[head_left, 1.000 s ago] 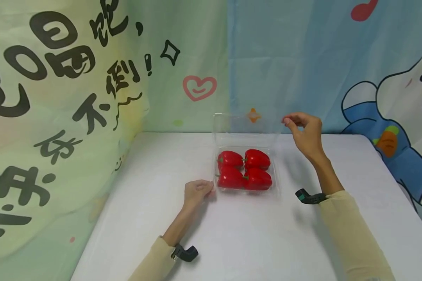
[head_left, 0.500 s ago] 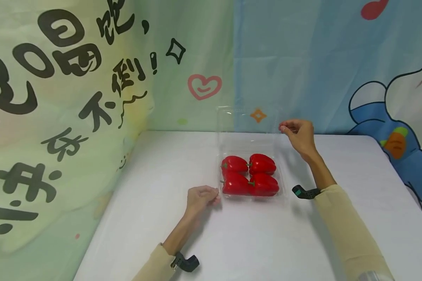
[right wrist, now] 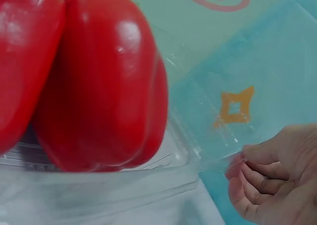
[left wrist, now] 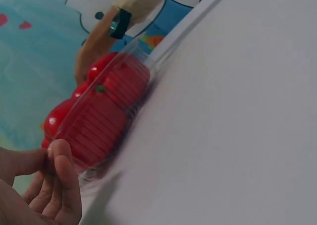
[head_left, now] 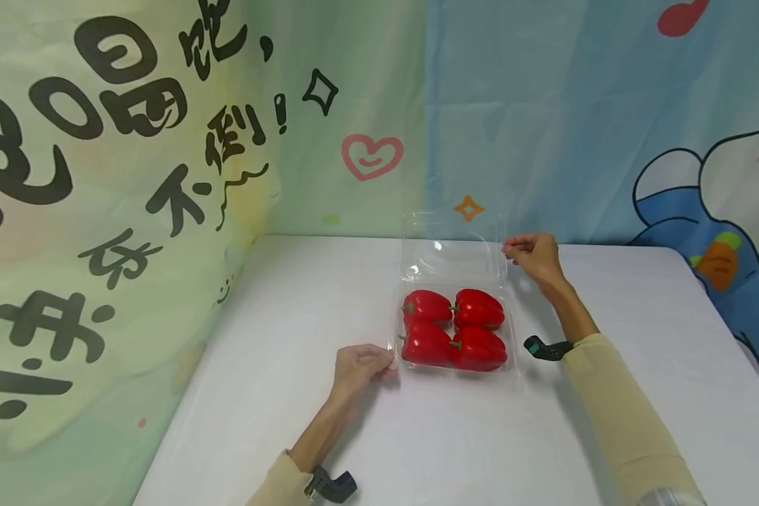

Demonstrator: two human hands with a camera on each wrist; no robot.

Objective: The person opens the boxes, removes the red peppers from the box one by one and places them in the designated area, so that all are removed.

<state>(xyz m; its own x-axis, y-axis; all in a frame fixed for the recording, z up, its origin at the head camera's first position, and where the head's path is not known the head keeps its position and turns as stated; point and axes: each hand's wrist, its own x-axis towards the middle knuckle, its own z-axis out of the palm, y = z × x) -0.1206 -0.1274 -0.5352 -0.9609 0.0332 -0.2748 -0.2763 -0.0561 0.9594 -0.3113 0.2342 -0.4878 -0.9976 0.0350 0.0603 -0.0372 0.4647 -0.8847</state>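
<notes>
A clear plastic clamshell box (head_left: pixel 511 344) stands on the white table with several red bell peppers (head_left: pixel 426 344) in its base. Its transparent lid (head_left: pixel 452 258) is raised at the back edge. My left hand (head_left: pixel 363 367) pinches the box's near left corner between thumb and index finger; the left wrist view shows that left hand (left wrist: pixel 53 190) right at the rim. With thumb and fingertips my right hand (head_left: pixel 536 258) pinches the lid's right side. Close up in the right wrist view, a pepper (right wrist: pixel 106 86) fills the left half and the right hand (right wrist: pixel 277 178) grips the thin lid edge.
Behind the white table (head_left: pixel 455 443) hangs a printed cloth backdrop (head_left: pixel 544 105) with lettering and cartoon figures. It also runs along the left side. The table's back edge lies just beyond the lid.
The box with its peppers has slid a little toward me, the left hand moving along with it. My right hand has come lower and nearer while keeping its pinch on the lid.
</notes>
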